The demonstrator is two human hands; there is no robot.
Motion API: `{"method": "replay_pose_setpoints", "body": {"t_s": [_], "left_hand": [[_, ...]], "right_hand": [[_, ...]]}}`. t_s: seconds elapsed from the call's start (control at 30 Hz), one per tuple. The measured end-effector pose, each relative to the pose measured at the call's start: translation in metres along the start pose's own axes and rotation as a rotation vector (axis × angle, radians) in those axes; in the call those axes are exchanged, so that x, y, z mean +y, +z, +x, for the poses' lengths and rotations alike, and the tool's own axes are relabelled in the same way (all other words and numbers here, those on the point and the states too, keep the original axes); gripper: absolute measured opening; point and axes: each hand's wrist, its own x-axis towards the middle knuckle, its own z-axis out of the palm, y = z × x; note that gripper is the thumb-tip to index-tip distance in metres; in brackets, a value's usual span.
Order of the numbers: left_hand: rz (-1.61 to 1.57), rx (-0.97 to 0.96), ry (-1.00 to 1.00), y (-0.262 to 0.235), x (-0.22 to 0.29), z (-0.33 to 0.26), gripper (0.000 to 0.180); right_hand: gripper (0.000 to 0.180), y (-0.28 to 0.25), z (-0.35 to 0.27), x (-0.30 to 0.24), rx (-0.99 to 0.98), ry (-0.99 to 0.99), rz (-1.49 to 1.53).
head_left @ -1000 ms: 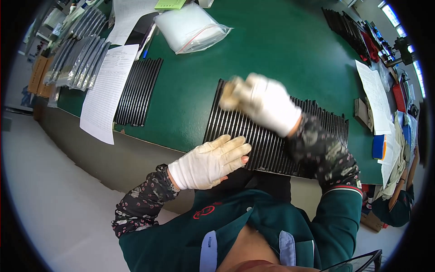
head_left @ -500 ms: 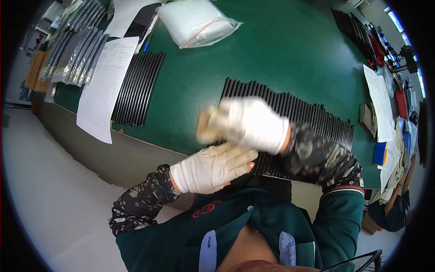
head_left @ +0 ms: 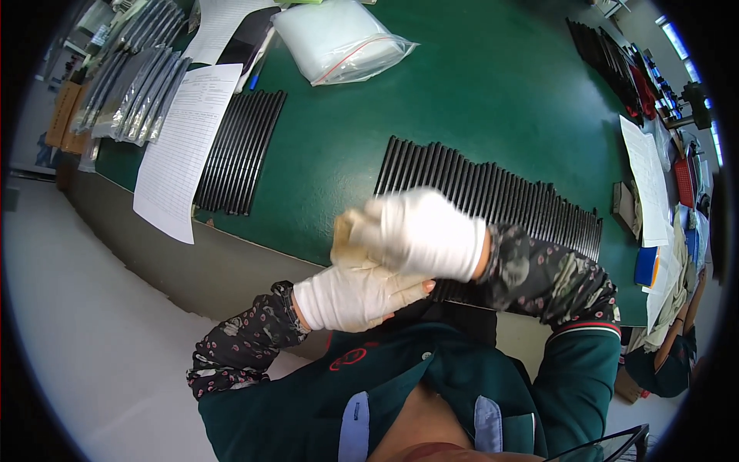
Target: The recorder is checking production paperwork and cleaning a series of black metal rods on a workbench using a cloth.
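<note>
Since a second ago the white-gloved right hand (head_left: 419, 231), pinching a small beige cloth pad (head_left: 348, 245), has swept from the long row of black ribbed strips (head_left: 493, 192) toward seven o'clock, above the flat, spread white-gloved left hand (head_left: 354, 296).

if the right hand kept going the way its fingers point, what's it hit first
The right hand points toward the person's left, over the left hand. Past the tan pad it holds, the next thing is probably the paper sheet, though depth is unclear.
</note>
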Motion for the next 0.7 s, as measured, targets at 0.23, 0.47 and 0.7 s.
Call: {"method": "replay_pose_setpoints", "body": {"t_s": [0.23,0.47,0.7], "left_hand": [[0.011,0.021,0.045,0.006,0.000,-0.005,0.076],[0.027,-0.052,0.051,-0.002,-0.003,-0.003,0.075],[0.075,-0.065,0.048,-0.012,0.002,0.005,0.073]], "right_hand": [[0.019,0.012,-0.005,0.004,0.130,0.015,0.135],[0.033,-0.005,0.001,0.033,0.151,0.057,-0.049],[0.027,-0.037,-0.012,0.092,0.204,0.483,-0.226]]}}
